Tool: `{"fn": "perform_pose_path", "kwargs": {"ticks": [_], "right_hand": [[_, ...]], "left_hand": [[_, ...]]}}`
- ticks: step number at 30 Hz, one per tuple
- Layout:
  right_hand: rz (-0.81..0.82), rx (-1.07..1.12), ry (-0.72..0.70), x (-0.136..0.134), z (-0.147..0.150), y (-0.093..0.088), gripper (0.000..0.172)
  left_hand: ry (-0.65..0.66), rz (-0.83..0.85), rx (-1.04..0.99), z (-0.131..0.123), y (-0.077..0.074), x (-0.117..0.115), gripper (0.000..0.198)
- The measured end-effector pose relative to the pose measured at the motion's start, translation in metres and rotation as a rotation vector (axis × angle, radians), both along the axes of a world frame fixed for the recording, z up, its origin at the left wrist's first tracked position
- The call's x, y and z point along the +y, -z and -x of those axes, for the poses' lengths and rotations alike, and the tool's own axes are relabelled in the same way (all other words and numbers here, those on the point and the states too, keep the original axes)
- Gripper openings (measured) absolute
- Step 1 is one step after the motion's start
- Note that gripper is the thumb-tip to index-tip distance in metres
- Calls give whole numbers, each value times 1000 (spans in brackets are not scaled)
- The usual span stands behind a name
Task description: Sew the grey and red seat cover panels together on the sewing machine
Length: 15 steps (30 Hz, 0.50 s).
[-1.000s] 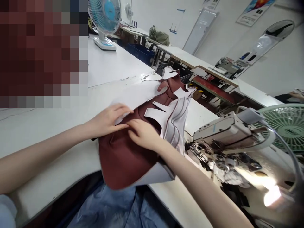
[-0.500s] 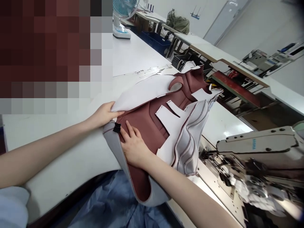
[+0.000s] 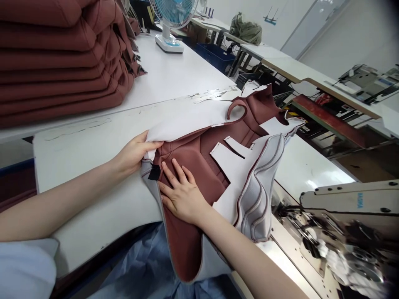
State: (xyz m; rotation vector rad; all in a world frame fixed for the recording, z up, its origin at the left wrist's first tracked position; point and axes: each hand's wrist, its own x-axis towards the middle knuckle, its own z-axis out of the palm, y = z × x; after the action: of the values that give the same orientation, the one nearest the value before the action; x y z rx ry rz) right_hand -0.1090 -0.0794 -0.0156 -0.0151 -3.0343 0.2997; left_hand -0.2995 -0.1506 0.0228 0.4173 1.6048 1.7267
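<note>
A dark red sewn cover with pale grey backing [image 3: 193, 162], which looks like a seat cover, lies across the table and hangs over its front edge. My left hand [image 3: 135, 151] pinches its left edge, thumb on top and the fingers partly hidden beneath. Flat on the red face rests my right hand [image 3: 183, 193], fingers spread. A black tab [image 3: 154, 172] sticks out at the edge between my hands. White backing flaps and wavy grey seams [image 3: 257, 191] show along the cover's right side.
A sewing machine [image 3: 349, 203] stands at the right, close to the cover. Folded red covers [image 3: 56, 62] are stacked at the upper left. Behind are a small fan [image 3: 170, 41], a blue bin [image 3: 215, 56] and further worktables [image 3: 280, 58].
The view has shifted, so the table and machine sit further right and the red stack shows clearly. My right hand's fingers are spread wider on the cover; my left keeps its hold.
</note>
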Motion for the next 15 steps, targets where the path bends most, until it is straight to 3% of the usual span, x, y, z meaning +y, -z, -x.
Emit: {"fn": "perform_pose_path", "kwargs": {"ticks": [6,10,12,15], "right_hand": [[-15,-6,-1,-1,0,3,47],[-26,-41,0,0,4,1,49],[-32,-89,24,3,2,-16,56],[-31,-288,140,8,-15,-69,66]], "left_hand": [[13,-15,0,-1,2,-1,52],[33,-34,73,5,11,5,52],[7,-44,179,21,19,9,57],[-52,91,483,63,23,11,67]]}}
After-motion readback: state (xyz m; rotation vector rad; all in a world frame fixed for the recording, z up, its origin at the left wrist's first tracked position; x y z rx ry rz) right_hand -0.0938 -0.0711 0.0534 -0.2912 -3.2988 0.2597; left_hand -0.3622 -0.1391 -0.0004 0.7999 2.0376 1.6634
